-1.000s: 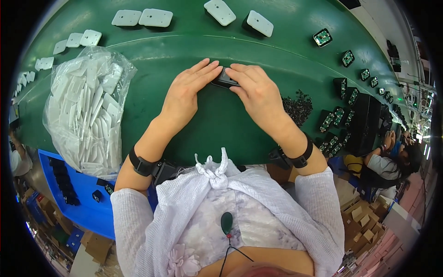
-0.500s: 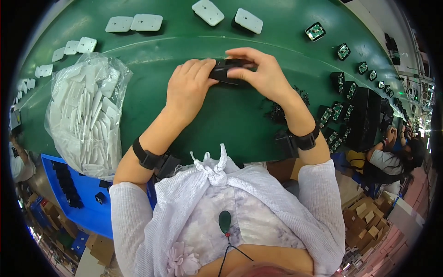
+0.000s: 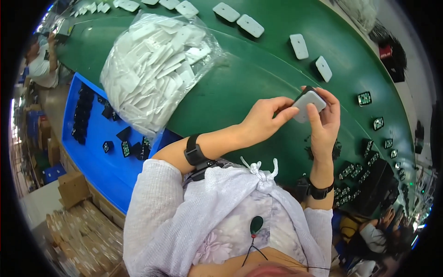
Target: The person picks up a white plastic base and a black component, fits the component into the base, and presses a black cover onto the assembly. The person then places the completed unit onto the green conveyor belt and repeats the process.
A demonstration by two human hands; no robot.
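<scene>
Both my hands hold a small black case (image 3: 308,89) with a flat white rounded plate (image 3: 305,107) over its upper face. My left hand (image 3: 265,119) pinches the lower left edge between thumb and fingers. My right hand (image 3: 326,121) wraps the other side, with its thumb pressed on the white face. The case is tilted above the green table (image 3: 217,101), and its underside is hidden by my fingers. Beside my right wrist lies a heap of tiny dark pieces (image 3: 337,150), too small to name.
A clear plastic bag of white plates (image 3: 157,69) stands left, beside a blue bin (image 3: 104,171) holding black cases. White-topped units (image 3: 299,46) line the far side. Black cases with green circuit boards (image 3: 364,98) continue right, near a black box (image 3: 380,184). People sit at both sides.
The held case showed only black before; now a white plate faces up on it. My hands have moved right in the picture, and the whole view has turned.
</scene>
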